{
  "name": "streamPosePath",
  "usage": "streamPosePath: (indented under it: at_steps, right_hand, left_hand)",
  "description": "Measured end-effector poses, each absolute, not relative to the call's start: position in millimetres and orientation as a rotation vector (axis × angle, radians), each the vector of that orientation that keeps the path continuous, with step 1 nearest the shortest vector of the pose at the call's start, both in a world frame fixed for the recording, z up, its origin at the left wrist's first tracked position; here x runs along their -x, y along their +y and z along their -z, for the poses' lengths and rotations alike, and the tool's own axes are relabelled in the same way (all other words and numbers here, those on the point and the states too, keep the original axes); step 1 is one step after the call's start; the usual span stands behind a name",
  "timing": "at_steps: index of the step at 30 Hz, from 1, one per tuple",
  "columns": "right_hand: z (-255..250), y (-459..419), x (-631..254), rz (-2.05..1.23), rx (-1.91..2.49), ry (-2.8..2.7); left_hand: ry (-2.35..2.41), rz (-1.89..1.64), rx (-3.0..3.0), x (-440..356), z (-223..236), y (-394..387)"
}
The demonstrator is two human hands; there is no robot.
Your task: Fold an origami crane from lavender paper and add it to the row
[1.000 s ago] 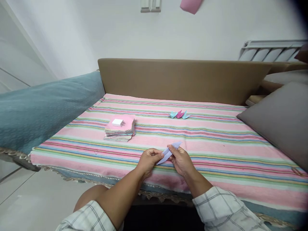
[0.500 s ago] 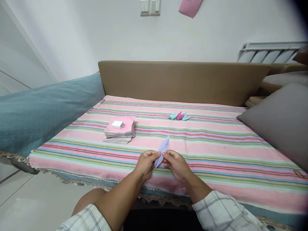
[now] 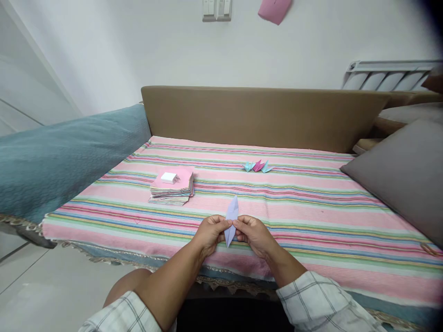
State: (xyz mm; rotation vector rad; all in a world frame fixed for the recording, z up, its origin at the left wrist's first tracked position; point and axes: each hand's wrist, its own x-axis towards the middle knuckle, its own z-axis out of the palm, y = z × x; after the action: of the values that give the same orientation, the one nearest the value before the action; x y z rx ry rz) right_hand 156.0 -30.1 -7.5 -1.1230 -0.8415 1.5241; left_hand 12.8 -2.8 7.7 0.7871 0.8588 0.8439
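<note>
Moved: the folded paper [image 3: 231, 221] had turned between the fingers since the earlier frame; its far tip had swung left and its near tip had come closer to the person.
Folded paper: one, pale purple, held just above the striped cloth [image 3: 304, 207] near the front edge of the sofa [image 3: 256, 115].
Long axis: it ran almost straight away from the person, leaning slightly right at the far end.
Tips: two, both pointed; one aimed at the sofa's back, the other at the person's lap.
Hands: two; the left hand [image 3: 212, 235] held the paper's left edge and the right hand [image 3: 252, 233] its right edge.
Grip: narrow on both sides, each pinching the folded paper, thumbs on top and nearly meeting at its middle.
Paper birds [image 3: 258, 166]: three in a close row on the cloth, two light blue with one deep pink between them, beyond the hands.
Paper stack [image 3: 173, 188]: one, pink sheet uppermost, left of the hands; the sheets were too many to count.
Plug [image 3: 169, 178]: one, white, lying on the stack with its prongs to the right.
Cushion [image 3: 401, 175]: one large grey one at the right.
Wall: two switch plates [image 3: 216, 9] and one pink note [image 3: 275, 10].
</note>
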Motion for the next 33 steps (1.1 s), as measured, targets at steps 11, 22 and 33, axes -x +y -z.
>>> streamPosePath:
  at_steps: [11, 22, 33]
  right_hand:
    - [7.6, -30.0, -160.2, -1.502, 1.223, -0.977]
    - [0.6, -29.6, -157.8, -1.444, 1.057, -0.971]
    - [-1.0, -31.2, -157.6, -1.447, 1.025, -0.772]
  left_hand:
    - [0.902, -0.833, -0.8, -11.8, -8.1, 1.1]
    - [0.887, -0.751, -1.148, -14.2, -2.8, -5.7]
    - [0.859, -0.628, -1.184, -12.6, -7.5, -9.3]
